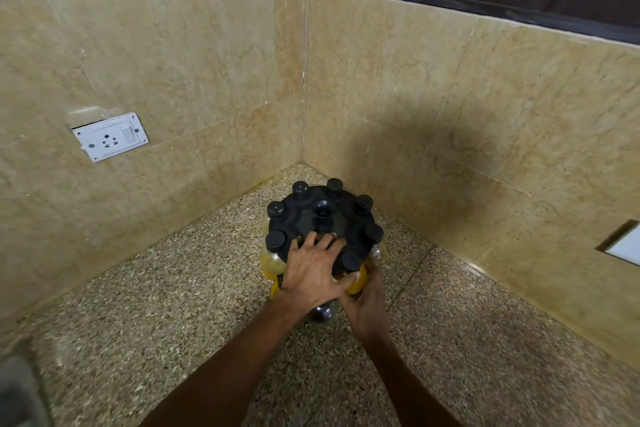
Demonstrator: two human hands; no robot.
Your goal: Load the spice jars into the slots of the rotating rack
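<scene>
Hands on black rack (322, 215): left (313, 270) flat atop, right (363, 298) round yellow-filled jar (356, 282).

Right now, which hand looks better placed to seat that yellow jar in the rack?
Probably the right hand: its fingers already wrap the yellow jar at the near edge of the rack. The left hand lies spread on the rack's top, seemingly steadying it.

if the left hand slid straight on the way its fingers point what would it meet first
Probably the raised centre knob of the rack: the left hand lies flat on the rack's top, fingers aimed at it.
</scene>
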